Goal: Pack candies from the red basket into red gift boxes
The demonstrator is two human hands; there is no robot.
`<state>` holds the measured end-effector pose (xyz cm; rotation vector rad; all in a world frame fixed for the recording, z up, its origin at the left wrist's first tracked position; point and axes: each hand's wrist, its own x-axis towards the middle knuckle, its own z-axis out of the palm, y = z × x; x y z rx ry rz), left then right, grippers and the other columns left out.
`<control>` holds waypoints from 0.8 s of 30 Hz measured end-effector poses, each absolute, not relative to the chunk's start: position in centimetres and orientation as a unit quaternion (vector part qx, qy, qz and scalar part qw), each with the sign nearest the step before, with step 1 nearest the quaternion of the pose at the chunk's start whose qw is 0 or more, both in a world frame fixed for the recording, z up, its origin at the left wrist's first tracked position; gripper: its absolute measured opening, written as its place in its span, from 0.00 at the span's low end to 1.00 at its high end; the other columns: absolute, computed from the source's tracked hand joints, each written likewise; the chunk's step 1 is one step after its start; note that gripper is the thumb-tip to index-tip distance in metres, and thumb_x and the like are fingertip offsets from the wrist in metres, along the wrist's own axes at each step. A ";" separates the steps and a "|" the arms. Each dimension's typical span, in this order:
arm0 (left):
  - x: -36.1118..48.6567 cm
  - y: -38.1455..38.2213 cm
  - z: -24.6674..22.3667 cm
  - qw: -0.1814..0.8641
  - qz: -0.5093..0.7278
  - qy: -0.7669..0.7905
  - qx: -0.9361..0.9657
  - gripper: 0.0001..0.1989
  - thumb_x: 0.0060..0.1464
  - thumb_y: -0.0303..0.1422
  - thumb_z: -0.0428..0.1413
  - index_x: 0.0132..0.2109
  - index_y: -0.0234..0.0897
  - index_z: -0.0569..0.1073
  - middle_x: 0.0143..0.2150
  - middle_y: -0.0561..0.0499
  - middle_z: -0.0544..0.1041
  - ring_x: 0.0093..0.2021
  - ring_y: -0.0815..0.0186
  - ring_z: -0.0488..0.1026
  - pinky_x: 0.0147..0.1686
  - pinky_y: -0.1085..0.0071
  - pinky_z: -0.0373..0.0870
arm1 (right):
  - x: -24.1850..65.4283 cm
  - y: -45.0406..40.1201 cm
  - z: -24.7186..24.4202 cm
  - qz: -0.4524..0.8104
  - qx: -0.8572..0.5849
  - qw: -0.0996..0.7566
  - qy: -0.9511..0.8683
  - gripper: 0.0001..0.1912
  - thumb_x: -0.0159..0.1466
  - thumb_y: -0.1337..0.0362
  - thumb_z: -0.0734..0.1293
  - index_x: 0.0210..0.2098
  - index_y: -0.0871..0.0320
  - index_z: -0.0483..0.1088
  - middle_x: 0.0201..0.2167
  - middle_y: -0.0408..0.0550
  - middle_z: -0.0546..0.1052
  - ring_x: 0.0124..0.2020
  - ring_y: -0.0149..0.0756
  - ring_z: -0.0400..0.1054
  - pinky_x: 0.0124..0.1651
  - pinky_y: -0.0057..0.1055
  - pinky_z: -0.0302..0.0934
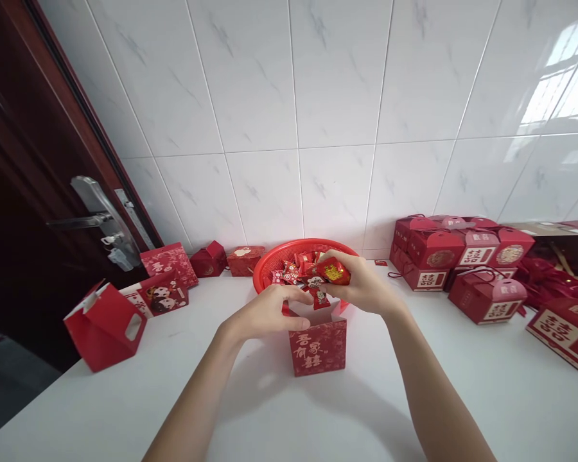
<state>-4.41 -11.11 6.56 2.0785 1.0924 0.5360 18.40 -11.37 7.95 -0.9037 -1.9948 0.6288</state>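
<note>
A red paper gift box [319, 350] with pale Chinese characters stands upright on the white table, its top open. My left hand [274, 312] grips the box's left upper edge, thumb on the front and fingers behind the rim. Over the opening, my right hand [361, 282] is closed on several red wrapped candies [334, 272]. One small wrapped candy [320, 296] hangs lowest, just above the box's mouth. Directly behind stands a red plastic basket [266, 258] with more wrapped candies [291, 271] in it, partly hidden by my hands.
Several closed red boxes [462, 250] are stacked at the right by the tiled wall, with dark red ribbon [551, 276] beside them. At the left lie an open red box [108, 327] and other boxes [168, 264]. A dark door with a metal handle [101, 218] borders the table's left side.
</note>
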 end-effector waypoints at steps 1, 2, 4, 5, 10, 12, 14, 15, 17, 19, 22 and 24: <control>-4.4 -11.1 6.6 0.364 0.210 0.419 0.805 0.20 0.47 0.37 0.66 0.50 0.42 0.81 0.54 0.45 0.80 0.54 0.49 0.75 0.48 0.60 0.74 | 18.3 -11.3 7.9 0.250 -0.361 0.408 -0.801 0.09 0.58 0.67 0.69 0.39 0.53 0.70 0.36 0.44 0.77 0.35 0.38 0.69 0.35 0.32 0.60; -4.3 -11.1 6.6 0.370 0.210 0.413 0.805 0.20 0.48 0.36 0.66 0.50 0.42 0.81 0.53 0.46 0.81 0.54 0.50 0.76 0.48 0.61 0.73 | 18.2 -11.3 7.8 0.250 -0.363 0.398 -0.805 0.09 0.58 0.68 0.69 0.38 0.53 0.70 0.36 0.43 0.77 0.36 0.38 0.69 0.35 0.32 0.60; -4.2 -11.0 6.6 0.380 0.210 0.403 0.806 0.19 0.48 0.35 0.65 0.49 0.42 0.81 0.50 0.48 0.82 0.51 0.52 0.77 0.48 0.62 0.73 | 18.0 -11.2 7.6 0.246 -0.370 0.384 -0.809 0.09 0.58 0.68 0.69 0.38 0.53 0.69 0.35 0.43 0.76 0.36 0.38 0.68 0.34 0.31 0.58; -4.2 -11.0 6.6 0.382 0.211 0.401 0.806 0.17 0.48 0.34 0.65 0.48 0.42 0.82 0.49 0.49 0.83 0.49 0.53 0.78 0.47 0.62 0.74 | 18.0 -11.2 7.6 0.241 -0.375 0.377 -0.812 0.09 0.57 0.69 0.69 0.37 0.52 0.68 0.35 0.43 0.76 0.35 0.37 0.68 0.33 0.31 0.57; -3.7 -10.9 6.3 0.385 0.234 0.394 0.802 0.09 0.50 0.33 0.63 0.40 0.42 0.83 0.42 0.50 0.84 0.43 0.54 0.79 0.43 0.63 0.74 | 18.0 -11.3 7.7 0.238 -0.401 0.349 -0.813 0.09 0.56 0.67 0.70 0.35 0.52 0.68 0.30 0.40 0.71 0.30 0.35 0.62 0.30 0.30 0.53; -3.6 -10.9 6.2 0.390 0.240 0.383 0.802 0.12 0.51 0.33 0.62 0.43 0.43 0.83 0.43 0.50 0.84 0.45 0.54 0.79 0.43 0.63 0.75 | 18.1 -11.3 7.8 0.250 -0.397 0.347 -0.812 0.09 0.56 0.66 0.72 0.35 0.52 0.68 0.29 0.40 0.71 0.29 0.35 0.62 0.30 0.29 0.53; -3.6 -10.9 6.1 0.393 0.247 0.378 0.801 0.15 0.51 0.33 0.62 0.47 0.43 0.83 0.47 0.49 0.84 0.48 0.53 0.79 0.45 0.63 0.75 | 18.1 -11.3 7.8 0.266 -0.381 0.354 -0.812 0.10 0.55 0.65 0.72 0.35 0.52 0.70 0.29 0.41 0.73 0.30 0.36 0.64 0.30 0.30 0.55; -3.6 -11.0 6.1 0.392 0.250 0.378 0.801 0.16 0.51 0.33 0.62 0.48 0.44 0.82 0.49 0.49 0.83 0.50 0.52 0.78 0.46 0.62 0.75 | 18.1 -11.2 7.8 0.272 -0.372 0.360 -0.811 0.10 0.55 0.64 0.73 0.35 0.52 0.71 0.30 0.42 0.73 0.31 0.36 0.65 0.30 0.30 0.55; -3.7 -11.0 6.1 0.389 0.249 0.384 0.800 0.17 0.50 0.33 0.63 0.49 0.45 0.82 0.51 0.49 0.82 0.53 0.51 0.77 0.48 0.61 0.74 | 18.2 -11.1 7.7 0.278 -0.362 0.372 -0.809 0.09 0.56 0.63 0.73 0.36 0.52 0.71 0.31 0.42 0.75 0.32 0.37 0.67 0.31 0.30 0.57; -3.9 -11.0 6.2 0.389 0.238 0.396 0.797 0.19 0.49 0.35 0.65 0.50 0.45 0.82 0.53 0.47 0.81 0.55 0.49 0.75 0.50 0.59 0.73 | 18.5 -11.0 7.6 0.278 -0.362 0.382 -0.804 0.08 0.57 0.64 0.72 0.37 0.52 0.72 0.33 0.43 0.77 0.34 0.38 0.69 0.33 0.31 0.59; -4.0 -11.0 6.5 0.388 0.213 0.420 0.793 0.23 0.46 0.36 0.67 0.52 0.44 0.81 0.57 0.46 0.79 0.57 0.47 0.73 0.52 0.58 0.72 | 19.2 -10.9 7.7 0.300 -0.358 0.398 -0.790 0.09 0.58 0.63 0.72 0.38 0.53 0.72 0.37 0.44 0.78 0.37 0.40 0.72 0.37 0.33 0.62; -4.0 -11.1 6.7 0.380 0.201 0.426 0.796 0.25 0.45 0.37 0.68 0.53 0.44 0.80 0.58 0.46 0.78 0.57 0.48 0.74 0.51 0.59 0.72 | 19.8 -11.0 7.9 0.327 -0.346 0.396 -0.785 0.10 0.58 0.62 0.73 0.39 0.53 0.72 0.38 0.44 0.79 0.38 0.41 0.73 0.38 0.34 0.64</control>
